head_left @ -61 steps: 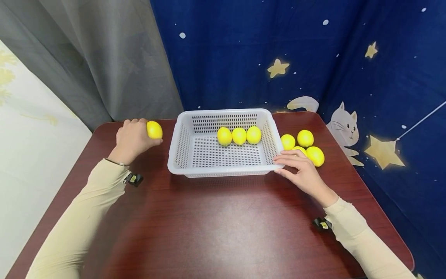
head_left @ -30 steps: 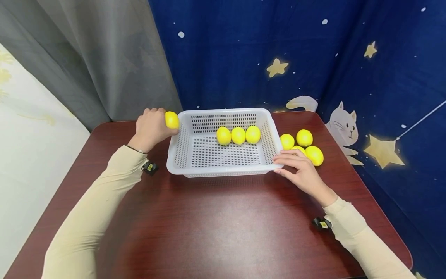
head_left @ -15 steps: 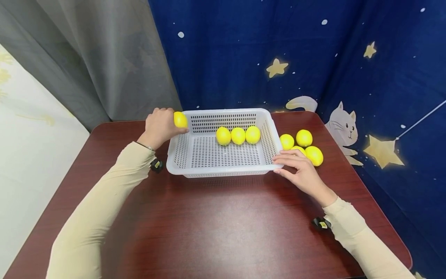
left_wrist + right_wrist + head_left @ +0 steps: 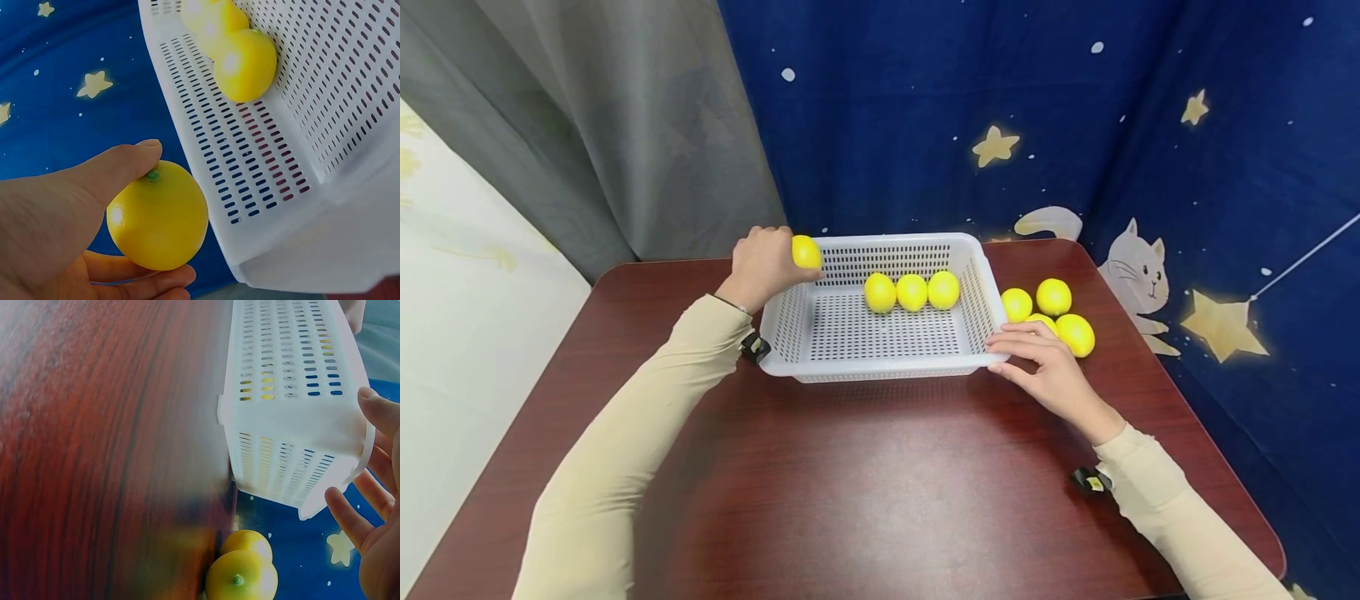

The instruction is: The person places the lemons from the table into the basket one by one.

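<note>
My left hand [image 4: 766, 267] grips a yellow lemon [image 4: 806, 252] above the back left corner of a white plastic basket [image 4: 880, 365]. In the left wrist view the thumb lies across the top of that lemon [image 4: 159, 219], by its green stem end, with fingers beneath. Three lemons [image 4: 912, 292] sit in a row inside the basket, toward its back right. My right hand [image 4: 1048, 367] holds the basket's front right corner, its thumb and fingers about the rim [image 4: 364, 450] in the right wrist view.
Several more lemons [image 4: 1075, 335] stand on the dark red wooden table [image 4: 880, 483], right of the basket and close behind my right hand. A grey curtain [image 4: 685, 125] and a blue star-patterned curtain [image 4: 910, 108] hang behind the table.
My left hand has carried its lemon rightward and slightly up, from left of the basket to over its back left corner. The right hand and basket have stayed in place.
</note>
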Action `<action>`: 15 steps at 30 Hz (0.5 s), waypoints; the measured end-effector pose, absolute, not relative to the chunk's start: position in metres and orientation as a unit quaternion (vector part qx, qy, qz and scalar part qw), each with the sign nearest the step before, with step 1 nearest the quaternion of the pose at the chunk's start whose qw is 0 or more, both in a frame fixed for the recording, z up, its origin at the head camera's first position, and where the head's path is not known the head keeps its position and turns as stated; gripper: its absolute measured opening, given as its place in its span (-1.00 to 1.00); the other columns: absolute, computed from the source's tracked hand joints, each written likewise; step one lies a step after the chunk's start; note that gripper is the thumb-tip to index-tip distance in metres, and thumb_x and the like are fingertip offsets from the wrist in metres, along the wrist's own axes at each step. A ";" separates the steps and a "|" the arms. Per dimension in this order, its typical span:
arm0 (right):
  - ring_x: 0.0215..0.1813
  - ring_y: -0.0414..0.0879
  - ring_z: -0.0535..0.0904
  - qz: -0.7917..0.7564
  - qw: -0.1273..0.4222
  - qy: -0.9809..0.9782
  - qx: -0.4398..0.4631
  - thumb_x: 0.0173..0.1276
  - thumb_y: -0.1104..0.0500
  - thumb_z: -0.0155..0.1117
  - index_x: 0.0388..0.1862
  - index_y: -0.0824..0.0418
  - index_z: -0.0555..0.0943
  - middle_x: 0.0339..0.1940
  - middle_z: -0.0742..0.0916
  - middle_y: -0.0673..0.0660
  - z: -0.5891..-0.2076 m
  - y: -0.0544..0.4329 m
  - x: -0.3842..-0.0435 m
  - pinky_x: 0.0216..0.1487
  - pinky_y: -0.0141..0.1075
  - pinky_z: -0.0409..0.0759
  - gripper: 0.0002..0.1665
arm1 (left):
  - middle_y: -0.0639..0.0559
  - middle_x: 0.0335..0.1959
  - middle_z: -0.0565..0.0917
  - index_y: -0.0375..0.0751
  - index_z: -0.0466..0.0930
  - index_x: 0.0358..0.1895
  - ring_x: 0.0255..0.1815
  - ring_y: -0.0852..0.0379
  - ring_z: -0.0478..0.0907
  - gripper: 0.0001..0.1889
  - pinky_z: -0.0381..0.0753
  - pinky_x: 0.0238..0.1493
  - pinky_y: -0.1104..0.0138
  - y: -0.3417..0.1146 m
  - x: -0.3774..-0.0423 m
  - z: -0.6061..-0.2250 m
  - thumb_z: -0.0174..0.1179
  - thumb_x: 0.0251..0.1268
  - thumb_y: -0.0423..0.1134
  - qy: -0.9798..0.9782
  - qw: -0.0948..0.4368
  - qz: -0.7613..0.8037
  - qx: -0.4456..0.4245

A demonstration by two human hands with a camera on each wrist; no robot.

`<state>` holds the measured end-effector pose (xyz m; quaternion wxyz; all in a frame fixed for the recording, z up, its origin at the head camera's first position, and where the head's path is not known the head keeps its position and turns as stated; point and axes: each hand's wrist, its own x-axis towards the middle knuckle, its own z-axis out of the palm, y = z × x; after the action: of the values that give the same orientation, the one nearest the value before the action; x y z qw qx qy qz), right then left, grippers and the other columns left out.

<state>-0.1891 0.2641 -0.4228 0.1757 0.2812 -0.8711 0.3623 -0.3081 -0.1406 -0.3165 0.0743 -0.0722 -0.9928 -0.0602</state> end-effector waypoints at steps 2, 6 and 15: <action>0.24 -0.13 0.50 0.362 0.176 -0.871 0.281 0.02 0.19 0.61 -0.02 0.00 0.76 0.00 0.80 -0.05 -0.423 0.264 -0.189 0.26 -0.61 0.28 -0.53 | -0.24 -0.21 0.67 -0.35 0.53 -0.06 -0.15 -0.18 0.50 -0.31 0.57 -0.16 0.00 -0.138 -0.310 -0.316 0.40 -0.01 0.22 -0.993 0.070 -0.059 -0.071; 0.24 -0.13 0.50 0.363 0.176 -0.871 0.281 0.01 0.20 0.61 -0.02 0.04 0.76 0.00 0.80 -0.05 -0.424 0.264 -0.189 0.26 -0.61 0.28 -0.53 | -0.23 -0.23 0.66 -0.34 0.53 -0.06 -0.16 -0.17 0.51 -0.32 0.58 -0.18 0.01 -0.133 -0.313 -0.315 0.39 0.00 0.23 -0.994 0.063 -0.063 -0.069; 0.24 -0.12 0.50 0.362 0.175 -0.871 0.280 0.01 0.21 0.61 -0.02 0.11 0.76 0.00 0.80 -0.02 -0.423 0.264 -0.189 0.27 -0.62 0.27 -0.53 | -0.15 -0.30 0.63 -0.27 0.55 -0.13 -0.21 -0.11 0.49 -0.39 0.51 -0.21 0.09 -0.119 -0.322 -0.314 0.37 0.04 0.24 -0.995 0.034 -0.067 -0.068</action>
<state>-0.1891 0.2639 -0.4234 0.1751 0.2801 -0.8715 0.3625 -0.3219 -0.1194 -0.3143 0.0342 -0.0676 -0.9948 -0.0674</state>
